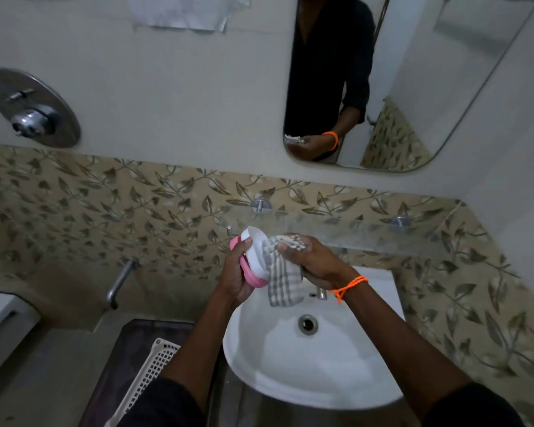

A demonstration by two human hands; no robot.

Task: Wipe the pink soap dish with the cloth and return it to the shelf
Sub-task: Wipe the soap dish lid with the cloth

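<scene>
My left hand (235,277) grips the pink soap dish (253,260), which has a white inner tray and is tilted on its edge above the sink. My right hand (313,260) holds a grey-and-white checked cloth (282,280) bunched against the dish's white side; the cloth's loose end hangs down over the basin. A glass shelf (367,234) on two metal pegs runs along the wall just behind both hands.
A white washbasin (290,371) with a drain and tap lies below the hands. A mirror (413,87) hangs above the shelf. A metal spout (119,282) juts from the tiled wall at left. A white lattice basket (148,371) stands at lower left.
</scene>
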